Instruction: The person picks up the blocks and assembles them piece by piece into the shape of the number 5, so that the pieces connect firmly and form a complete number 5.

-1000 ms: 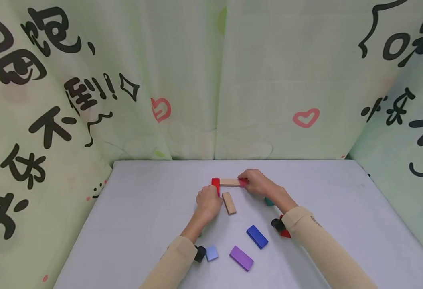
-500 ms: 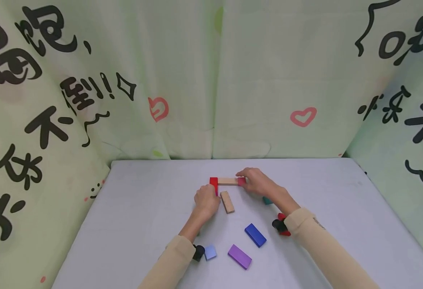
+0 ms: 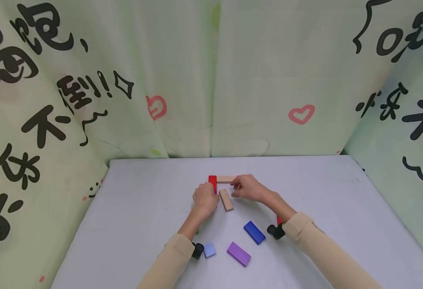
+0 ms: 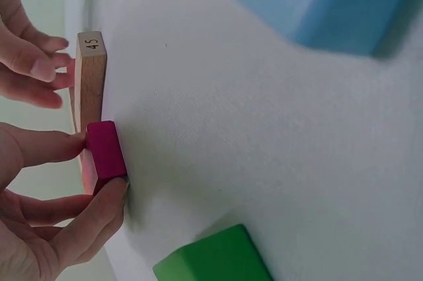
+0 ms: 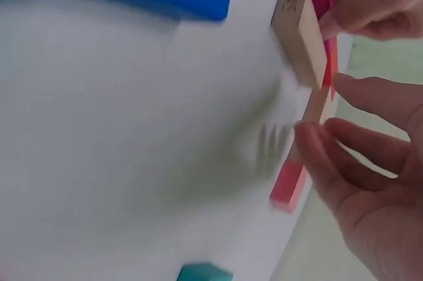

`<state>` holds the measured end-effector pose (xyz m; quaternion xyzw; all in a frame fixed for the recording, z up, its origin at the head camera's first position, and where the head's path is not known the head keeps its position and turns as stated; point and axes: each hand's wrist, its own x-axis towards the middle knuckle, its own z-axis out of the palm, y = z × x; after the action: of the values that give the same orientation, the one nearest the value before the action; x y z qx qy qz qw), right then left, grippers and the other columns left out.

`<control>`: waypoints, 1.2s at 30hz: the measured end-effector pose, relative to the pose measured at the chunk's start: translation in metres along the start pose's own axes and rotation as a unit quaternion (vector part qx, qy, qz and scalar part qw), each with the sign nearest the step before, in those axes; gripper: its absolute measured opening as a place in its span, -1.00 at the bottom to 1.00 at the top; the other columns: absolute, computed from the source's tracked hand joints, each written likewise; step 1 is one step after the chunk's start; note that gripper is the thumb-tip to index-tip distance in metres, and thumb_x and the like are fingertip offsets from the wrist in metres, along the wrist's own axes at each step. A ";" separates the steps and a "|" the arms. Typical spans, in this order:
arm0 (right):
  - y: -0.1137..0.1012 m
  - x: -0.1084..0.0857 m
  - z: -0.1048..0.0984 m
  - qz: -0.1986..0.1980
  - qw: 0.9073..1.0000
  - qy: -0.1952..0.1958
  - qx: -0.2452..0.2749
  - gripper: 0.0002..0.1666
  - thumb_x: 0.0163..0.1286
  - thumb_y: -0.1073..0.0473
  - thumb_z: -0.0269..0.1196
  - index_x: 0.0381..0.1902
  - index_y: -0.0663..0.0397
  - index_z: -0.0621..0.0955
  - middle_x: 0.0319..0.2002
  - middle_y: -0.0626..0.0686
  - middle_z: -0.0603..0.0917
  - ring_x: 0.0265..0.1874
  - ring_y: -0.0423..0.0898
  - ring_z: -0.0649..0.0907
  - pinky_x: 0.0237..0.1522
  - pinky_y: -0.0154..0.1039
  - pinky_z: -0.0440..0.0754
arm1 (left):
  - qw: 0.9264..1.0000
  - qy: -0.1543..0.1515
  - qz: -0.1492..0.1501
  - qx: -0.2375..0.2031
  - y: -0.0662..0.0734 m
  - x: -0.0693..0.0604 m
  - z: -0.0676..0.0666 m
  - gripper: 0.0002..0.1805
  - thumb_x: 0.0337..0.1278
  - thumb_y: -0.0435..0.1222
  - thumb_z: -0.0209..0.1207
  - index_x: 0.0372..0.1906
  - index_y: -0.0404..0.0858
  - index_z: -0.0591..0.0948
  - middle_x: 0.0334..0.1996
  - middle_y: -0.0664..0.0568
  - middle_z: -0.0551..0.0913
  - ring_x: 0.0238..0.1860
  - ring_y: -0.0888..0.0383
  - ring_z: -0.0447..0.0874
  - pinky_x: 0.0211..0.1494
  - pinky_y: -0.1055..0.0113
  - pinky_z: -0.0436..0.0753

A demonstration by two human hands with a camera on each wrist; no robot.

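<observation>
My left hand [image 3: 205, 199] pinches a magenta block [image 4: 106, 152] between thumb and fingers. The magenta block lies end-on against a red block [image 3: 213, 179]. From the red block a wooden block [image 3: 224, 179] runs to the right, with a pink block [image 5: 287, 185] at its far end. My right hand [image 3: 249, 188] hovers just right of a second, loose wooden block [image 3: 226, 200], which lies tilted beside the row. Its thumb and fingers are apart and hold nothing. In the head view this hand covers most of the pink block.
Nearer on the white table [image 3: 150, 208] lie a blue block [image 3: 254, 233], a purple block [image 3: 238, 254] and a light blue block [image 3: 209, 250]. A green block [image 4: 215, 258] and a teal block [image 5: 205, 272] show in the wrist views. A red piece [image 3: 279, 220] is partly behind my right wrist.
My right hand has let go of the pink block and moved left and nearer, towards the loose wooden block. My left hand keeps its place on the magenta block.
</observation>
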<state>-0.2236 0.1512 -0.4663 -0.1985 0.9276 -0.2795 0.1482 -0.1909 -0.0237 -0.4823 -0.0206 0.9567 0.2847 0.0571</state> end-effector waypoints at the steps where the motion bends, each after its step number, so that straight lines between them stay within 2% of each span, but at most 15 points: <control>1: -0.002 0.001 0.002 0.005 1.000 -0.007 0.002 -0.54 0.28 0.25 0.46 0.09 0.36 0.67 -0.18 0.13 0.75 -0.23 -0.08 0.65 -0.14 -0.23 0.71 | 1.000 0.001 0.000 0.001 0.000 0.000 0.000 -0.78 0.23 -0.33 0.37 -0.45 -0.33 0.60 -0.67 -0.02 0.45 -0.60 0.09 0.46 -0.48 0.31 0.41; 5: -0.009 0.003 0.010 0.017 1.000 -0.024 0.005 -0.52 0.27 0.23 0.47 0.08 0.41 0.67 -0.31 0.09 0.72 -0.37 -0.12 0.61 -0.32 -0.32 0.61 | 1.000 0.006 0.006 0.001 -0.001 0.000 -0.001 -0.76 0.23 -0.34 0.37 -0.48 -0.32 0.59 -0.68 -0.01 0.43 -0.62 0.09 0.45 -0.50 0.30 0.40; 9: -0.013 0.002 0.016 0.026 0.999 -0.017 0.015 -0.54 0.28 0.23 0.46 0.06 0.44 0.67 -0.51 0.02 0.60 -0.56 -0.17 0.49 -0.49 -0.38 0.43 | 1.000 0.005 0.008 -0.001 0.000 0.000 0.000 -0.77 0.22 -0.33 0.38 -0.45 -0.33 0.59 -0.68 0.00 0.42 -0.63 0.10 0.44 -0.51 0.32 0.40; 13: -0.017 0.000 0.019 0.032 0.999 -0.008 0.026 -0.55 0.29 0.21 0.47 0.03 0.42 0.67 -0.65 -0.04 0.44 -0.67 -0.19 0.39 -0.57 -0.40 0.32 | 1.000 0.006 0.005 0.006 0.000 0.000 0.001 -0.79 0.22 -0.31 0.39 -0.41 -0.34 0.62 -0.68 0.00 0.42 -0.62 0.11 0.46 -0.51 0.32 0.41; 17: -0.023 -0.002 0.021 0.048 0.998 0.001 0.039 -0.58 0.30 0.19 0.46 -0.01 0.41 0.67 -0.66 -0.03 0.46 -0.68 -0.17 0.44 -0.57 -0.40 0.38 | 1.000 0.006 0.004 0.004 0.002 0.000 0.000 -0.81 0.23 -0.31 0.38 -0.35 -0.36 0.65 -0.67 -0.02 0.46 -0.62 0.10 0.48 -0.51 0.33 0.45; 20: -0.025 -0.002 0.024 0.066 0.997 0.012 0.045 -0.57 0.31 0.17 0.46 -0.02 0.40 0.67 -0.65 -0.02 0.48 -0.66 -0.15 0.49 -0.56 -0.39 0.43 | 1.000 0.008 0.005 0.001 0.002 0.000 0.000 -0.81 0.24 -0.31 0.37 -0.39 -0.35 0.64 -0.67 -0.02 0.47 -0.62 0.10 0.49 -0.52 0.33 0.44; 23: -0.027 -0.001 0.028 0.082 0.995 0.021 0.044 -0.60 0.30 0.13 0.46 -0.06 0.35 0.69 -0.71 -0.02 0.41 -0.69 -0.14 0.47 -0.57 -0.38 0.41 | 1.000 0.010 0.005 0.003 0.002 0.000 0.001 -0.79 0.24 -0.31 0.37 -0.44 -0.33 0.62 -0.68 -0.01 0.47 -0.62 0.10 0.48 -0.53 0.33 0.42; 26: -0.029 -0.001 0.032 0.088 0.995 0.030 0.039 -0.66 0.29 0.12 0.47 -0.16 0.31 0.71 -0.74 -0.04 0.37 -0.71 -0.15 0.45 -0.59 -0.37 0.39 | 1.000 0.009 0.003 0.004 0.001 0.000 0.001 -0.79 0.24 -0.30 0.37 -0.43 -0.32 0.62 -0.68 -0.01 0.47 -0.61 0.11 0.48 -0.54 0.34 0.40; 32: -0.034 -0.002 0.035 0.103 0.993 0.043 0.036 -0.82 0.32 0.21 0.41 -0.37 0.25 0.69 -0.72 -0.01 0.43 -0.69 -0.12 0.50 -0.59 -0.36 0.44 | 1.000 0.011 0.001 0.006 0.000 0.000 0.002 -0.76 0.24 -0.32 0.36 -0.48 -0.32 0.59 -0.66 0.00 0.44 -0.61 0.12 0.44 -0.54 0.33 0.37; 36: -0.036 -0.001 0.037 0.111 0.992 0.045 0.024 -0.71 0.35 0.27 0.34 -0.58 0.16 0.60 -0.74 -0.02 0.42 -0.72 -0.13 0.44 -0.64 -0.36 0.38 | 1.000 0.014 -0.002 0.003 -0.001 0.000 0.002 -0.78 0.21 -0.30 0.40 -0.40 -0.34 0.62 -0.62 -0.03 0.48 -0.58 0.10 0.46 -0.50 0.33 0.41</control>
<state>-0.1980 0.1070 -0.4745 -0.0776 0.9427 -0.2920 0.1417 -0.1906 -0.0235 -0.4849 -0.0265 0.9583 0.2810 0.0444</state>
